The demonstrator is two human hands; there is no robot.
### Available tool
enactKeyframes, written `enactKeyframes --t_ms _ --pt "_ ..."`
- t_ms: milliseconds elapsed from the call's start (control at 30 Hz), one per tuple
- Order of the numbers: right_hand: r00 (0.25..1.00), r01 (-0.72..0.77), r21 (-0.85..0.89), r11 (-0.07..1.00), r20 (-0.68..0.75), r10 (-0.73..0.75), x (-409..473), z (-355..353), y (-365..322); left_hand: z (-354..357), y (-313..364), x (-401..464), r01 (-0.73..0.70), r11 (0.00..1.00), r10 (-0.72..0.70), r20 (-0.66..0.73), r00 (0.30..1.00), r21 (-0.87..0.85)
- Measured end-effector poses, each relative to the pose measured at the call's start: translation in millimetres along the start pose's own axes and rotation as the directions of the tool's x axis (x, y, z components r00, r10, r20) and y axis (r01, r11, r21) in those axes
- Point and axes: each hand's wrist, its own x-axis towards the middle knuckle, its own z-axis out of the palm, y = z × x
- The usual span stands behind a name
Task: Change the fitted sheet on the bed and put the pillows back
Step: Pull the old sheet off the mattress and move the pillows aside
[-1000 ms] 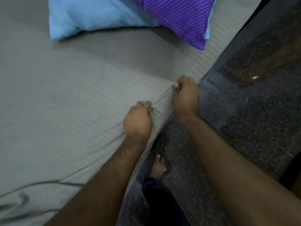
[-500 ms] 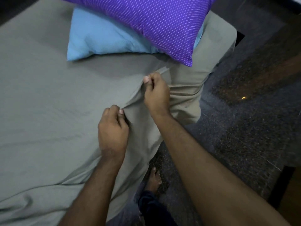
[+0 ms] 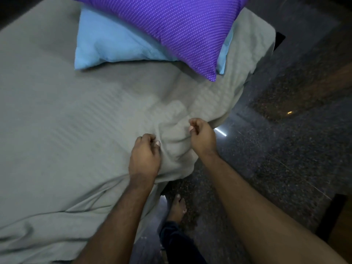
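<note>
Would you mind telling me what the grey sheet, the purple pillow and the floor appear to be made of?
Grey sheet: soft woven cloth, probably cotton, matte, with faint woven stripes; it bunches into folds.
Purple pillow: smoother fabric with a slight sheen and small pale dots, possibly synthetic or satin-like.
Floor: hard polished stone, likely speckled granite; it reflects light spots.

Purple pillow [image 3: 171, 25] cut off above; sheet [image 3: 76, 130] motion-blurred.
</note>
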Motion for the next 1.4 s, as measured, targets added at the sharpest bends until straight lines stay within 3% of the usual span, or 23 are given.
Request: enactKeyframes --t_ms 200,333,500,700,800,933,1033,1133,1233,1300,1400 --pt "0.993 0.010 0.010 1.000 -0.121 -0.008 43.8 -79.3 2.2 35.6 77.8 2.8 -0.235 0.971 0.235 0.008 0.972 0.036" --pt "0.982 -0.071 -0.012 0.997 -0.176 0.068 102.9 -124.7 20.4 75.2 132.0 20.7 -0.326 0.945 0.325 0.073 0.943 -0.005" --pt "0.955 -0.219 0.002 0.976 -0.206 0.214 200.3 -157.2 40.0 134.2 178.7 66.1 -0.264 0.963 0.254 0.144 0.957 0.057" --pt "0.947 -0.294 0.025 0.955 -0.126 0.295 292.0 -166.1 42.5 193.8 229.0 124.6 -0.100 0.994 0.086 0.219 0.972 0.053" --pt "0.945 -0.312 -0.027 0.950 -0.116 0.307 322.7 -172.3 44.4 207.0 234.9 150.2 -0.073 0.978 0.030 0.215 0.976 0.194" --pt "0.966 -0.231 0.036 0.972 -0.115 0.233 325.5 -179.9 53.6 214.8 237.4 172.2 -0.044 0.954 -0.046 0.288 0.956 0.298" --pt "0.972 0.014 0.165 0.986 -0.232 0.025 316.2 -192.9 39.9 222.3 249.0 167.4 -0.071 0.899 -0.085 0.332 0.939 0.432" --pt "0.939 0.314 0.293 0.903 -0.238 -0.250 315.8 -208.2 -18.3 221.8 254.6 165.0 -0.146 0.944 0.047 0.317 0.947 0.297" --pt "0.894 0.447 0.290 0.846 -0.178 -0.411 317.3 -206.3 -69.6 215.8 258.5 170.5 -0.123 0.987 0.088 0.290 0.953 0.106" --pt "0.895 0.444 0.209 0.871 -0.158 -0.418 319.5 -196.0 -67.7 210.2 262.7 170.6 -0.106 0.993 0.088 0.284 0.955 0.046" --pt "0.959 0.218 0.079 0.973 -0.201 -0.199 310.0 -184.2 -33.5 201.5 256.5 159.0 -0.083 0.996 0.085 0.280 0.956 -0.016"
